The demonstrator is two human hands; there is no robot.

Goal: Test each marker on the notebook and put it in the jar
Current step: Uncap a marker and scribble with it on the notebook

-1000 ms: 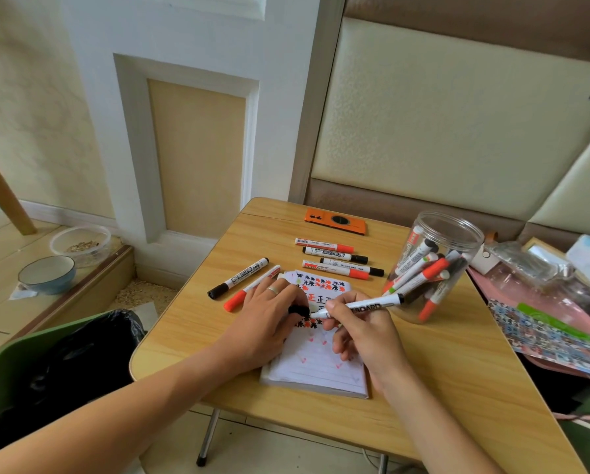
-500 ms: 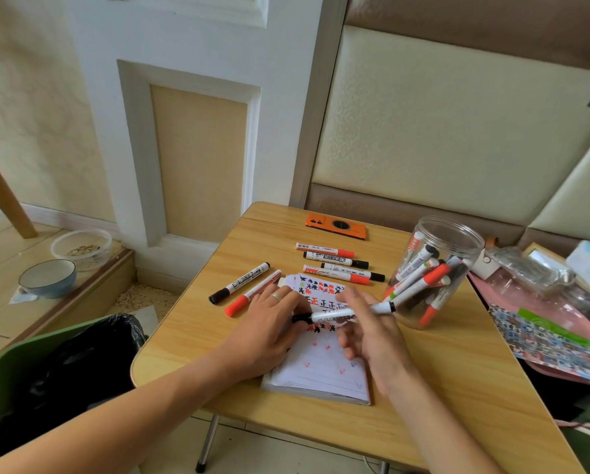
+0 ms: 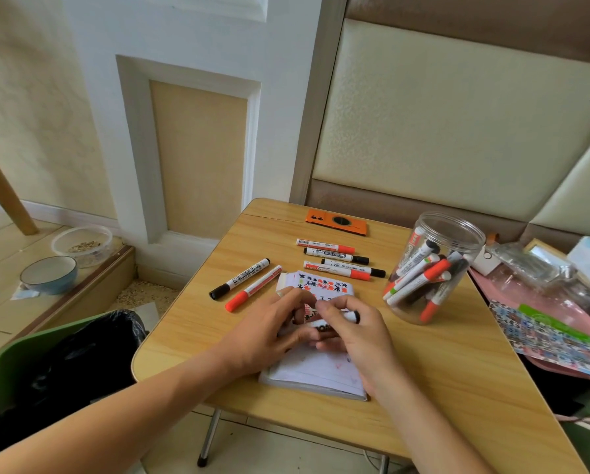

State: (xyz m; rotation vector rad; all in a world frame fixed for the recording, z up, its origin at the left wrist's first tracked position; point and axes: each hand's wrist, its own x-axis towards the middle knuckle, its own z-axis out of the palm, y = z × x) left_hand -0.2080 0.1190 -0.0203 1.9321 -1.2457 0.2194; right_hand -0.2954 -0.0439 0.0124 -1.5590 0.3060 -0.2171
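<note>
Clear plastic jar (image 3: 437, 268) stands open-topped at 2 o'clock from the notebook, near the right edge of the table (image 3: 457, 364). Contents: a bundle of white markers leaning at a slant, caps orange, black and one green. Printing runs along their barrels; not legible.

Notebook (image 3: 315, 371) lies at table centre, top of the page filled with black and orange test marks.

Both hands meet over the notebook. Left hand (image 3: 269, 333) and right hand (image 3: 358, 333) have fingers curled, together pinching one white marker (image 3: 334, 319) with a black end showing at 3 o'clock. Dark letters on its barrel are mostly covered by fingers; cannot read. Whether the cap is on or off: cannot tell.

Loose markers on the table: a black-capped and an orange-capped pair (image 3: 245, 283) at 10 o'clock from the notebook; a group of four (image 3: 338, 260) at 12 o'clock, labels too small to read.

Orange phone (image 3: 336, 222) at the far table edge, 12 o'clock.

Off the table at 9 o'clock: green bin (image 3: 16, 357) lined with a black bag; blue bowl (image 3: 49, 273); clear tub (image 3: 81, 242) holding brown bits.
</note>
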